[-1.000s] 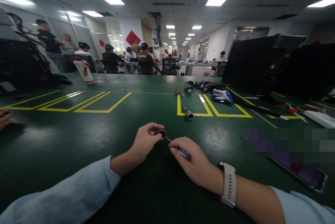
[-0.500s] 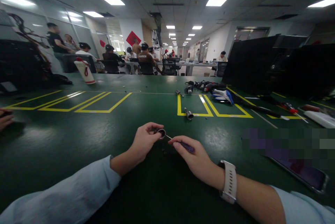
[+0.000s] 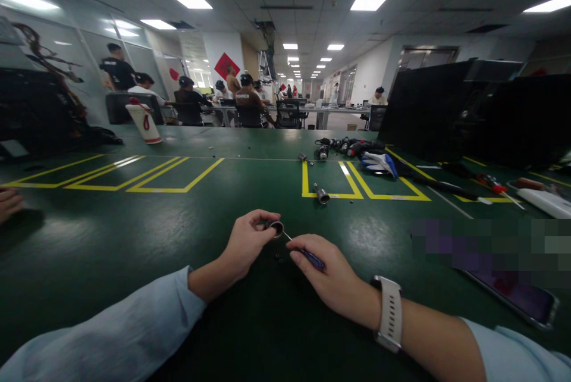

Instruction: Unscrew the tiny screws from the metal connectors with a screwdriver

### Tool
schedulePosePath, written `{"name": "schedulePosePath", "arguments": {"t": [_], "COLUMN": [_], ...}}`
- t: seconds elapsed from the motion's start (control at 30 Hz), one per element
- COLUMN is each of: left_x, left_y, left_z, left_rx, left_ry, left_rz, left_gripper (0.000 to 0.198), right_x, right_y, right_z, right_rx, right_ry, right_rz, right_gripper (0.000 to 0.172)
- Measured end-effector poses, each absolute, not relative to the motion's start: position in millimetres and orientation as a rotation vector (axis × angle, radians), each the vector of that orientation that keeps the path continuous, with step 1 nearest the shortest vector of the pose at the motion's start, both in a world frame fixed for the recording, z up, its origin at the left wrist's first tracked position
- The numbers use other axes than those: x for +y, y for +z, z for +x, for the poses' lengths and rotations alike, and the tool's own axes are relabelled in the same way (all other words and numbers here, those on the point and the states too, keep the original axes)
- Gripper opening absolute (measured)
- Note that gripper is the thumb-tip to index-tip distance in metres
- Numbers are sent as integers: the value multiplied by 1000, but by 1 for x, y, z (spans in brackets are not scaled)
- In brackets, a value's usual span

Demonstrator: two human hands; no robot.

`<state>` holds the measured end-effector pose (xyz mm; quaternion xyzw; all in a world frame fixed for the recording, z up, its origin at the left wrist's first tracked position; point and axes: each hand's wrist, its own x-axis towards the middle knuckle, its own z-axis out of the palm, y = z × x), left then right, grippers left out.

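Between the thumb and fingers of my left hand is a round metal ring-shaped part, its hollow end facing right. My right hand is closed around the purple handle of a small screwdriver. The thin shaft points up and left, its tip at the opening of the metal part; how far in it reaches I cannot tell. Below the part, a few tiny dark pieces lie on the green table. Farther forward, a metal cylindrical part lies on its side by the yellow tape.
A smaller metal part, dark tools and a blue-white glove lie beyond. A phone is at right, a red-handled screwdriver behind it. A paper cup stands far left. Another person's hand rests at the left edge.
The screwdriver and my right hand have shifted and turned slightly, the handle now tilting more steeply downward. My left hand still holds the metal part in nearly the same place.
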<state>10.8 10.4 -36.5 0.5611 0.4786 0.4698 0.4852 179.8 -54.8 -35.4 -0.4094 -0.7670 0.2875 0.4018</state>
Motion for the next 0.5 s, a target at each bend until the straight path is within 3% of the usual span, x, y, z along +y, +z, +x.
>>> {"name": "schedulePosePath", "arguments": {"t": [0.5], "left_x": [9], "left_y": [-30], "left_z": [13], "left_rx": [1126], "left_ry": [1109], "left_rz": [1268], "left_gripper": [22], "right_x": [-56], "right_y": [-35], "right_z": [181], "right_rx": [-1963], "right_ry": [673], "right_rz": [-1006], "right_gripper": [17]}}
